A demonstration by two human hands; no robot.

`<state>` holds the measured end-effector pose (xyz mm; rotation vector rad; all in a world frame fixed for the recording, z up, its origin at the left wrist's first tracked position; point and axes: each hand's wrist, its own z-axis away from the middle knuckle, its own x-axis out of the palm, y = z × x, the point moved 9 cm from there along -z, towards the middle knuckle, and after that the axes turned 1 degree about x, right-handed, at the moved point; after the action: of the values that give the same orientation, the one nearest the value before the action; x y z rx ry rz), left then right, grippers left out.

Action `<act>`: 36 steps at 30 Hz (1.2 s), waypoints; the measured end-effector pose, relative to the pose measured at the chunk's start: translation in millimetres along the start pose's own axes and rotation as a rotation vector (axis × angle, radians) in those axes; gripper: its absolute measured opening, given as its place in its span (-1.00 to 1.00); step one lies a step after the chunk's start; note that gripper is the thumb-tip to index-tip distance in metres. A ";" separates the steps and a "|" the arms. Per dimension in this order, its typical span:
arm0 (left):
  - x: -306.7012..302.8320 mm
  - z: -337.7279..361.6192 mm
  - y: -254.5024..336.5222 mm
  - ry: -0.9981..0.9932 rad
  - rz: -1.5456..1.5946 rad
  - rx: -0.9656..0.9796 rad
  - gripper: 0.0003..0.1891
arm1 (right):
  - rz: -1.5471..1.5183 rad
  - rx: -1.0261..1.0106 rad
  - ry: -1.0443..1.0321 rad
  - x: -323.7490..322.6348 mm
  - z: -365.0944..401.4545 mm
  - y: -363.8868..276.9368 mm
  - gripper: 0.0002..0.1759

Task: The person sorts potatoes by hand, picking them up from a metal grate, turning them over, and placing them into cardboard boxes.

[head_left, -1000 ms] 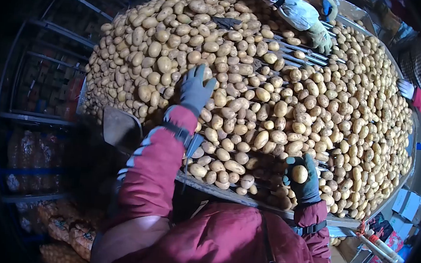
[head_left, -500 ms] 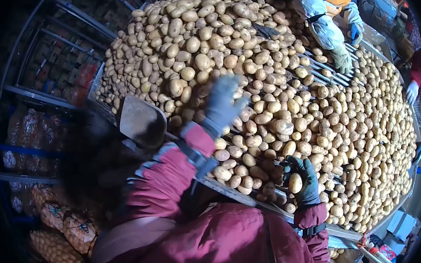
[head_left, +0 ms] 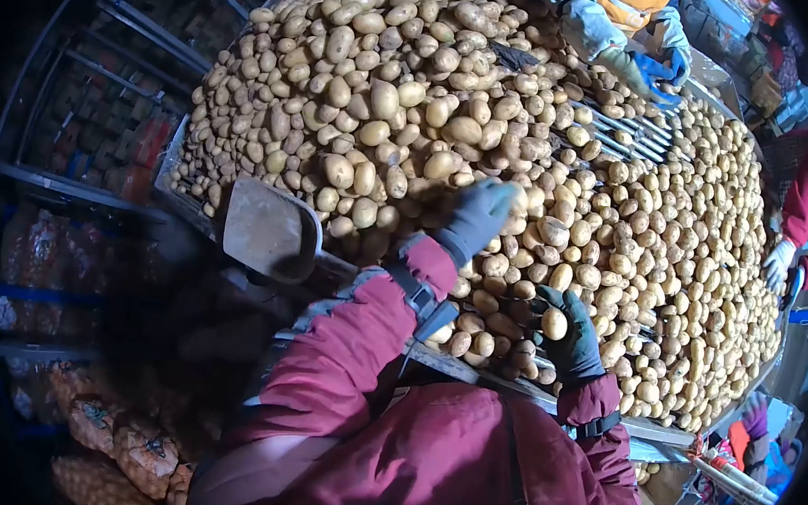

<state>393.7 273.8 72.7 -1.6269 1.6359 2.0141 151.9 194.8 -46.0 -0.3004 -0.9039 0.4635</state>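
My left hand (head_left: 475,224), in a grey-blue glove, reaches over the heap of potatoes (head_left: 603,259). Its fingers are bent together against a pale potato (head_left: 519,201) at the fingertips; part of the grip is hidden. Closer to my body, my right hand (head_left: 574,342) wears a dark green glove and is closed around a yellow potato (head_left: 554,323), palm side up. Below and between my hands, darker potatoes (head_left: 503,325) lie by the near edge of the sorting table.
A metal scoop (head_left: 268,228) rests at the left edge of the heap. Metal bars (head_left: 631,135) show through the potatoes, near a co-worker's blue-gloved hands (head_left: 660,73). Another person's white glove (head_left: 779,261) is at the right edge. Filled sacks (head_left: 114,434) stand lower left.
My left hand has moved right and toward me, its fingers going from spread to bent together. My right hand still holds its potato. The co-worker's hands have come together, off the bars.
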 end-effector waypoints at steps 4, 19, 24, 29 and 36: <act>-1.7 24.2 27.6 -0.195 -0.031 0.018 -0.72 | -0.085 -0.005 0.002 -0.1 -0.5 4.3 -0.38; -121.9 113.3 -195.4 0.395 0.295 -0.302 -0.54 | -0.301 0.201 -0.096 35.1 11.7 35.2 -0.49; -19.4 111.5 -93.4 0.019 1.066 -0.559 -0.60 | -0.236 0.220 -0.410 51.2 1.6 39.9 -0.55; 59.4 125.8 -30.0 -0.283 1.411 -0.777 -0.50 | 0.605 -0.395 0.041 -2.7 -5.8 21.8 -0.43; 89.3 120.4 86.1 -0.365 0.699 0.017 -0.46 | 0.355 -0.312 -0.126 -21.1 25.1 26.3 -0.29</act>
<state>222.9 280.5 47.3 -0.6368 2.2385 2.3650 113.6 208.2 -57.1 -0.7301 -1.0518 0.6741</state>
